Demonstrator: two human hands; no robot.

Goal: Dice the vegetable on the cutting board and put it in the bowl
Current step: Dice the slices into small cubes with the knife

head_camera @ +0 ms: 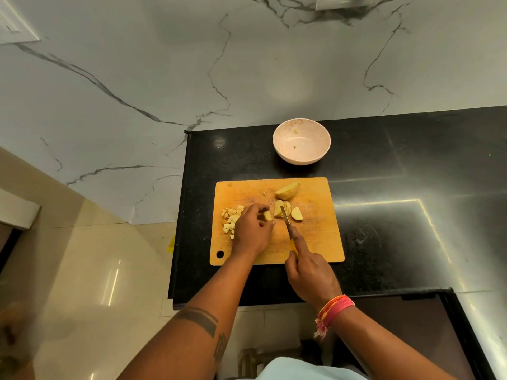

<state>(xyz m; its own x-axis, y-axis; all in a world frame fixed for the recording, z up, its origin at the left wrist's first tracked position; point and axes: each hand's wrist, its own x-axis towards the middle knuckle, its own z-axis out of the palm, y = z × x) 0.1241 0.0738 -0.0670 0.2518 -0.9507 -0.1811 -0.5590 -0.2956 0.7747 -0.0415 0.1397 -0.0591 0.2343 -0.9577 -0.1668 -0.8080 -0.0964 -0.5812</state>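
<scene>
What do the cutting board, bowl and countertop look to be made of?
Cutting board: likely wood or bamboo, matte orange-brown, scored with knife marks. Bowl: pale pinkish, smooth, maybe plastic or ceramic; unclear. Countertop: black speckled polished stone, probably granite, mirroring light strips.

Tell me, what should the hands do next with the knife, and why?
Probably bring the knife down through the potato piece that the left hand pinches on the cutting board. The right hand holds the blade just beside that piece, and it is bigger than the diced bits piled to the left. The bowl looks almost empty, so filling it comes later.
</scene>
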